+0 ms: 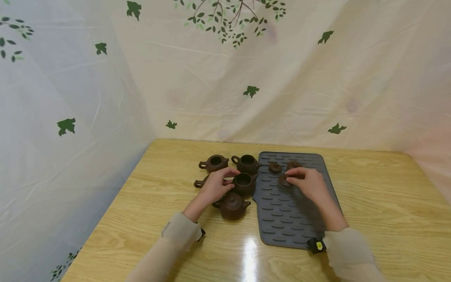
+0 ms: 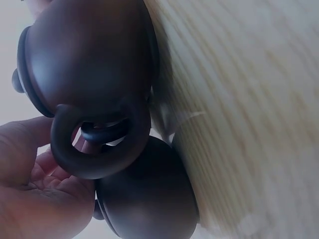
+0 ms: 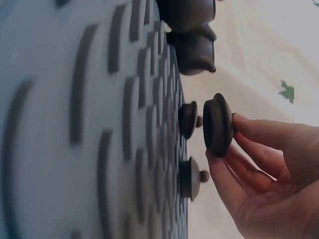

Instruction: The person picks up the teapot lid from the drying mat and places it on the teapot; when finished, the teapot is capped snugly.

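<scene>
1. The grey rectangular mat with raised ridges (image 1: 282, 211) lies on the light wood-grain table (image 1: 384, 196).
2. Just above the mat's far part, the right hand (image 1: 310, 183) pinches a dark brown round clay lid with a small knob (image 3: 218, 124), thumb at the knob and fingers at the rim; the lid is clear of the mat and tilted, its hollow underside visible to the right wrist camera.
3. Near it, two more dark brown knobbed lids, one to the left (image 1: 275, 168) and one partly behind the fingers (image 1: 293, 165), rest upright on the mat.
4. Just left of the mat, the left hand (image 1: 215, 186) grips a lidless dark brown clay teapot (image 1: 244, 189) by its handle side.
5. Beyond that pot, also left of the mat, stand two lidless brown teapots, one farther from the mat (image 1: 212, 166) and one with its spout at the mat's edge (image 1: 247, 166).
6. Also left of the mat, a round lidded brown teapot (image 1: 232, 207) stands nearest the person, and another teapot (image 1: 200, 183) is mostly hidden behind the left hand.
</scene>
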The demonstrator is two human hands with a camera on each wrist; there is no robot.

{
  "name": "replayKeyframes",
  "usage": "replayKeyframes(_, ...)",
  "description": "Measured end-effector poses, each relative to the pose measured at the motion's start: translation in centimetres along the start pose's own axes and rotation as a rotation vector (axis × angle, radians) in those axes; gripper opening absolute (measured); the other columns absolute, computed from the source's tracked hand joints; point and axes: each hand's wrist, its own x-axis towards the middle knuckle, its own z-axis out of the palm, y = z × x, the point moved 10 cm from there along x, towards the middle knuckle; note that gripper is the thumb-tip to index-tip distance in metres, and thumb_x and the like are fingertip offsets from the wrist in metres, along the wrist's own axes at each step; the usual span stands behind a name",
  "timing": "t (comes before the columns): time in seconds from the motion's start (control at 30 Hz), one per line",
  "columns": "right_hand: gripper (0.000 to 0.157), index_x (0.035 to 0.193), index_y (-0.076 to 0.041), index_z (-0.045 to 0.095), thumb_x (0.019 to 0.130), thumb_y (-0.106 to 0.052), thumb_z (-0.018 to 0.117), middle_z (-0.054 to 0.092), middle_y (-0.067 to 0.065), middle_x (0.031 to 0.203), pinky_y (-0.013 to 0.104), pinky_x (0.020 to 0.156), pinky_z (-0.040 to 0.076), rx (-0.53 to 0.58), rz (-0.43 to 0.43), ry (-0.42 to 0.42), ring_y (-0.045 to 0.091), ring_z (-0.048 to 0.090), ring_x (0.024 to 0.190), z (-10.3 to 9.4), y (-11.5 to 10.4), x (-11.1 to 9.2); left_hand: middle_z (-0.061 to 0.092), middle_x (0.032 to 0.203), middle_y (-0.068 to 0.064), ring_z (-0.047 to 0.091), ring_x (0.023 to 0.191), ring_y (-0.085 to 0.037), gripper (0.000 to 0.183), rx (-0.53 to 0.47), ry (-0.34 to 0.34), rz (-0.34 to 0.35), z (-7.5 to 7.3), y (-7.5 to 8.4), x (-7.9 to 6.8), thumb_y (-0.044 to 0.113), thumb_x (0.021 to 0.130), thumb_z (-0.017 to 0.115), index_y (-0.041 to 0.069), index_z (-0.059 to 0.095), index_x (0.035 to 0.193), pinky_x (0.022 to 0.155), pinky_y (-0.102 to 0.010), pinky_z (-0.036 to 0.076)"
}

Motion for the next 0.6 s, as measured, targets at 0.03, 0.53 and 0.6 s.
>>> replayKeyframes(0.03, 0.026, 0.118, -0.006, 0.072, 0.096, -0.020, 0.067, 0.070, 0.020, 0.119, 0.051, 0.087, 0.055, 0.003, -0.007, 0.006, 0.039, 0.064, 0.110, 0.1, -0.3, 0.1, 0.066, 0.128, -0.013, 0.064, 0.121, -0.031, 0.036, 0.002, 0.000, 0.000, 0.0, 0.0, 0.0, -0.004, 0.091, 0.068, 0.007, 0.064, 0.125, 0.094, -0.036, 0.059)
replayKeyframes(0.53, 0.025, 0.116, -0.008, 0.074, 0.094, -0.019, 0.070, 0.073, 0.015, 0.119, 0.052, 0.092, 0.055, 0.073, -0.100, 0.002, 0.036, 0.066, 0.112, 2.6, -4.5, 0.7, 0.068, 0.125, -0.013, 0.065, 0.119, -0.027, 0.034, -0.007, 0.028, -0.015, 0.1, -0.2, 0.0, -0.003, 0.089, 0.071, 0.006, 0.066, 0.121, 0.092, -0.032, 0.059)
replayKeyframes(0.6, 0.024, 0.116, -0.008, 0.074, 0.094, -0.019, 0.070, 0.073, 0.015, 0.117, 0.050, 0.091, 0.056, 0.090, -0.117, 0.004, 0.035, 0.067, 0.110, 2.8, -5.1, 0.7, 0.068, 0.124, -0.012, 0.065, 0.119, -0.027, 0.034, -0.004, 0.035, -0.023, 0.1, -0.3, 0.0, -0.002, 0.088, 0.071, 0.007, 0.066, 0.121, 0.092, -0.032, 0.059)
